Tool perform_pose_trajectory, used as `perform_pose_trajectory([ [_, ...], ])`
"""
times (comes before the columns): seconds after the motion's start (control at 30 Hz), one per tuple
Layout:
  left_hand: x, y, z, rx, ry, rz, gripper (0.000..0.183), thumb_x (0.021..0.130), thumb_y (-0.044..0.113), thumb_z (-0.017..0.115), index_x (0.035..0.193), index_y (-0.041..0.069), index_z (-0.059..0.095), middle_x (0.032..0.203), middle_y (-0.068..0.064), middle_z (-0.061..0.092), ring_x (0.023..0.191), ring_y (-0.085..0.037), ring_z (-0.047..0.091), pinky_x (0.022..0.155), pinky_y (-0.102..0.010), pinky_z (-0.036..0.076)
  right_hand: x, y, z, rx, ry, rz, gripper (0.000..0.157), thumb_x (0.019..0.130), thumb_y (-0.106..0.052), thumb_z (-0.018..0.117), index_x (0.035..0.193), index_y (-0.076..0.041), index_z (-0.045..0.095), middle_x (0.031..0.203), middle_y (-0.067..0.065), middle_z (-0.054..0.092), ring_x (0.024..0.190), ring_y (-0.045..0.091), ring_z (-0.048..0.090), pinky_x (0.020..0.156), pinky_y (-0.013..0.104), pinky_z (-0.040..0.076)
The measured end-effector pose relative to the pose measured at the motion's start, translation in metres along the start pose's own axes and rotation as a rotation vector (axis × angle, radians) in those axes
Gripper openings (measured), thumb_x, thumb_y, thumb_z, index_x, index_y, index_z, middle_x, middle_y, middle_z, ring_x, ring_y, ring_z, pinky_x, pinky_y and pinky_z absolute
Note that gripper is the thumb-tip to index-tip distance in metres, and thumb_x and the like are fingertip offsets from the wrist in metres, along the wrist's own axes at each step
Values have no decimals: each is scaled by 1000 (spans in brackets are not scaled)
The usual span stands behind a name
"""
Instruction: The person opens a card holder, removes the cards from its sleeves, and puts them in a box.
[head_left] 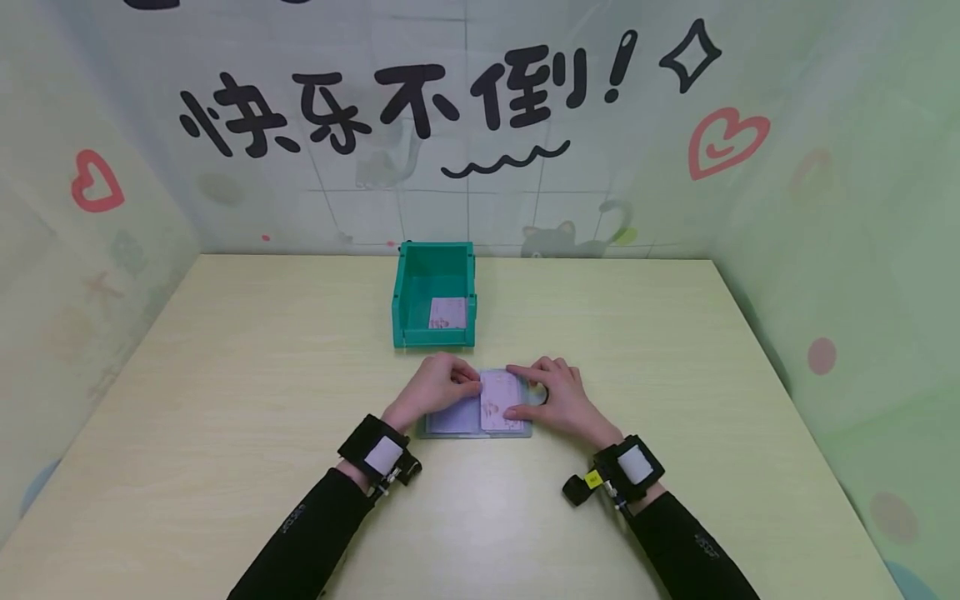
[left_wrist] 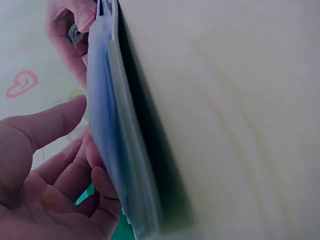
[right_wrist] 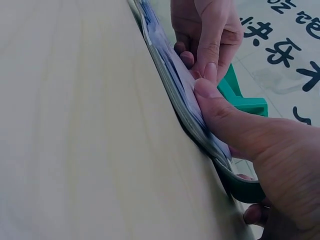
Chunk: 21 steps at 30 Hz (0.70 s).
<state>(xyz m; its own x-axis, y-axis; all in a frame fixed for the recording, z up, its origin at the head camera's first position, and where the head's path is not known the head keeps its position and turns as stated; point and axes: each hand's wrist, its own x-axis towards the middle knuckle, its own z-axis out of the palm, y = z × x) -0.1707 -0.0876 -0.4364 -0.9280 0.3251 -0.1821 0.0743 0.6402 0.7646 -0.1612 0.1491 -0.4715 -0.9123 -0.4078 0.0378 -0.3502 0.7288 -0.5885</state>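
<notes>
A small card album (head_left: 453, 418) lies open on the table, with pale purple pages. Over its right page sits a pink printed card (head_left: 498, 400). My left hand (head_left: 444, 385) is at the card's left edge; its thumb and index finger appear to pinch it, though the fingertips are partly hidden in the left wrist view. My right hand (head_left: 558, 396) holds the album's right side. Its thumb (right_wrist: 215, 100) presses on the card, and its index finger reaches along the top edge. A dark strap (right_wrist: 240, 187) curves up beside the right hand.
Behind the album stands a green open-front bin (head_left: 433, 337) with another pink card (head_left: 447, 312) inside. The wooden table (head_left: 225, 400) is bounded by printed cloth walls (head_left: 847, 250) at the back and sides.
</notes>
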Motion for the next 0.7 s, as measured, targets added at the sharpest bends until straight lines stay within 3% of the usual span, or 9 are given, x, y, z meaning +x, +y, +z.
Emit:
perform_pose_trajectory([
  [0.7,1,4,2,-68,-22,-92,23,88,13,77,107,1,73,84,-8,74,75,-15,62,69,-22,45,-1,-4,-1,-13,1,19,72,75,-46,86,139,-24,62,98,2,53,97,19,40,88,40,25],
])
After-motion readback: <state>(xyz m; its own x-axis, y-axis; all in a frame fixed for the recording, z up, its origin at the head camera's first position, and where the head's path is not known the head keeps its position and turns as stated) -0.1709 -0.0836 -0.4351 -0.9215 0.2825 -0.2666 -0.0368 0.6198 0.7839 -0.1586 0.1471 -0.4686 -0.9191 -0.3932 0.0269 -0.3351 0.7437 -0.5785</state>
